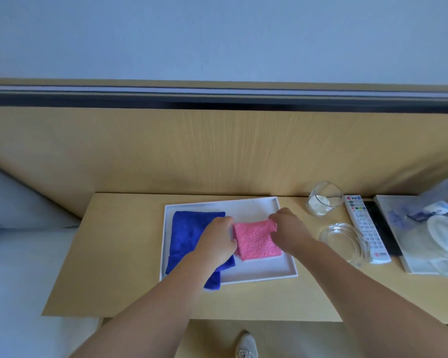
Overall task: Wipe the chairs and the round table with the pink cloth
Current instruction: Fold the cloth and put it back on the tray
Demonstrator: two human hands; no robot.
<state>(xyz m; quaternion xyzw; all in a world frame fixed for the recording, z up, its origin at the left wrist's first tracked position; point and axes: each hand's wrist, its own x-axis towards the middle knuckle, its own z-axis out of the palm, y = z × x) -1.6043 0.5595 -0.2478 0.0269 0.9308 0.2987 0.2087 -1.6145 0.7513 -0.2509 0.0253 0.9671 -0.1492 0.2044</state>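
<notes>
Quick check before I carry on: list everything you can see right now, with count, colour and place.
pink cloth: 1, pink, folded, on the tray's right half
blue cloth: 1, blue, on the tray's left half, one corner hanging over the near rim
tray: 1, white, middle of the desk
desk: 1, light wood, against a wood wall panel
glass tumbler: 1, clear, something white inside, right of the tray
glass dish: 1, clear, near side of the tumbler
remote control: 1, white, right of the glassware
shoe: 1, pale, on the floor below the desk
left hand: at the pink cloth's left edge
right hand: pinching the pink cloth's far right corner
</notes>
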